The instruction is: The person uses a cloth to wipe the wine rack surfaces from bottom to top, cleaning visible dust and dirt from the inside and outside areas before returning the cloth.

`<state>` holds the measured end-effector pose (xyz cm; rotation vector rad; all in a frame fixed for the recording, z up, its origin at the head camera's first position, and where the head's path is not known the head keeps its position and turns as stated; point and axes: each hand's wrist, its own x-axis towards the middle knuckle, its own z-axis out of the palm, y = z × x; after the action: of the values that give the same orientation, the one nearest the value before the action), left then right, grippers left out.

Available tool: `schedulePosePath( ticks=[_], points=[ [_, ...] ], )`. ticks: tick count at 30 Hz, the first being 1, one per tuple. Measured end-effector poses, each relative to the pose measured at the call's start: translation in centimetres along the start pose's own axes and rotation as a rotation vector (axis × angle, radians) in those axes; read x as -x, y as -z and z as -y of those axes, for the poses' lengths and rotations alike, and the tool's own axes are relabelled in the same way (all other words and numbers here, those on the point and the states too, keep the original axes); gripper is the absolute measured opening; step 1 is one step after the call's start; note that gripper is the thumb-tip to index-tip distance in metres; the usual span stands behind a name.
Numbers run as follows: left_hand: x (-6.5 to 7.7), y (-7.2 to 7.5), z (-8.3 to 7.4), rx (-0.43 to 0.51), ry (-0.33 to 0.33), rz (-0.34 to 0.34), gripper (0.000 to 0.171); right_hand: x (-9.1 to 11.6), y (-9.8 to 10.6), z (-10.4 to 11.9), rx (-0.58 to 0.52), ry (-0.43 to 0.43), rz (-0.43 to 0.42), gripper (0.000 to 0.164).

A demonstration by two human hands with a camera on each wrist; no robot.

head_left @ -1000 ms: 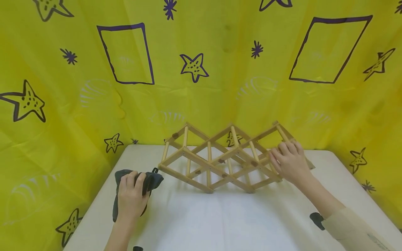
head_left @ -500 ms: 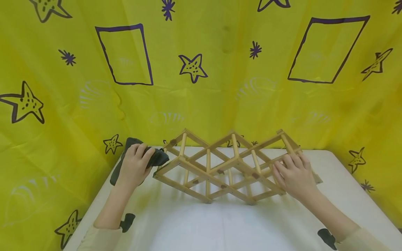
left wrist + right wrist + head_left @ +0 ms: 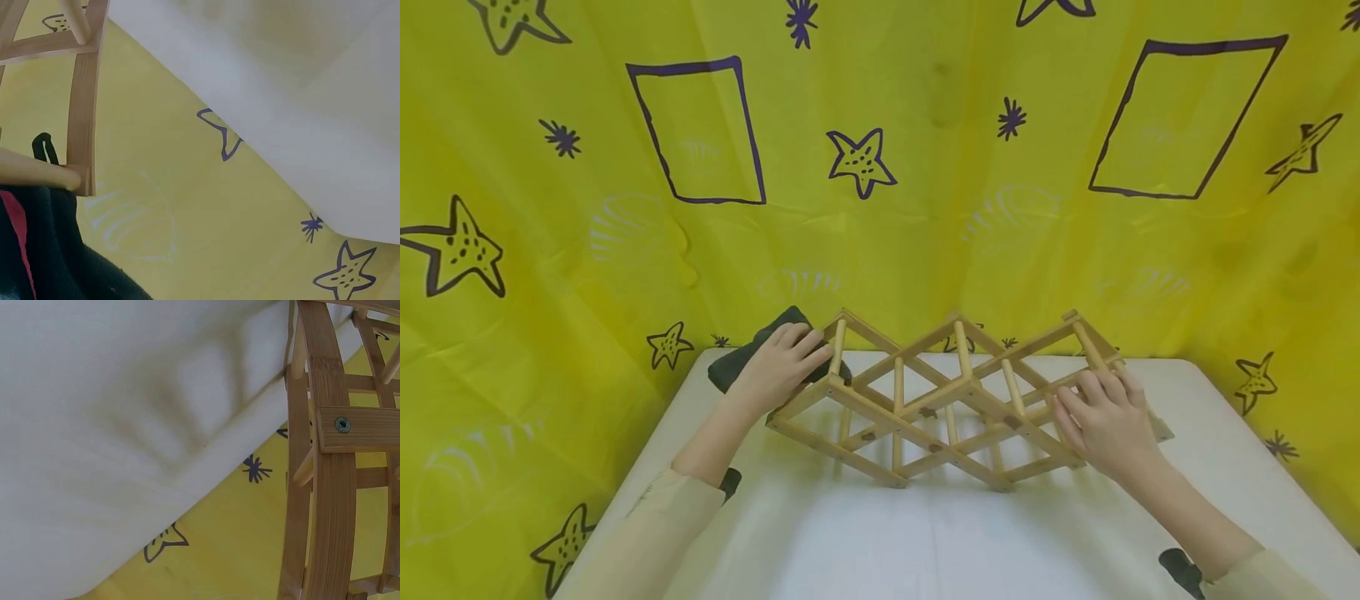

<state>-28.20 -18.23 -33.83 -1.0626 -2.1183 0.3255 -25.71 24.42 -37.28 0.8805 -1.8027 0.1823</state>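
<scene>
One wooden rack (image 3: 973, 390), lattice type, is spread wide and appears to be stood on the bench (image 3: 970, 533) toward the far edge. At its left end, dark fabric (image 3: 737, 367) is held against the woodwork by the left grip (image 3: 781, 367), a bare hand with fingers curled over the cloth. A dark corner is seen past the upper left dowel; whether the cloth is inside the end bay or just behind it can't be told. In the left wrist view a small loop (image 3: 42, 137) and a red strip (image 3: 17, 225) are shown on the fabric, which is crossed by a dowel (image 3: 37, 169). The rack's right end is held by the right grip (image 3: 1105, 421), fingers bent over the frame, probably for steadying. A screw (image 3: 342, 424) is visible at one joint.

Progress, as judged: rack already expanded, fabric already brought to it, roughly midway. Not yet done: fabric not let go, seating unconfirmed, both hands not yet cleared. No other cloth is seen on the rack. A yellow sheet (image 3: 910, 242) printed with stars is hung behind the bench.
</scene>
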Motion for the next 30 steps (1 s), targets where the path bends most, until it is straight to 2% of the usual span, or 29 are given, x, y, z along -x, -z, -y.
schedulePosePath(
  ticks=[5,10,15,22,25,30],
  points=[
    [-0.9,-0.9,-0.3,-0.042,0.066,0.017,0.046,0.0,0.0,-0.1,-0.012,0.002,-0.004,0.035],
    [-1.5,-1.8,-0.7,-0.104,0.139,0.033,0.011,0.0,-0.1,0.0,-0.028,0.004,-0.016,0.035],
    [-1.9,-2.3,-0.8,-0.134,0.185,0.037,0.031,0.0,-0.2,-0.1,-0.035,-0.001,-0.038,0.036],
    [-1.8,-2.5,-0.6,-0.021,0.202,0.111,0.036,0.0,-0.2,-0.2,-0.046,-0.001,-0.035,0.037],
    [-1.7,-2.7,-0.5,-0.037,0.185,0.090,0.036,0.1,-0.2,-0.1,-0.049,-0.002,-0.027,0.037],
    [-1.8,-3.2,-0.5,-0.134,0.132,0.008,0.029,0.1,-0.3,-0.1,-0.041,-0.003,-0.041,0.037]
  ],
)
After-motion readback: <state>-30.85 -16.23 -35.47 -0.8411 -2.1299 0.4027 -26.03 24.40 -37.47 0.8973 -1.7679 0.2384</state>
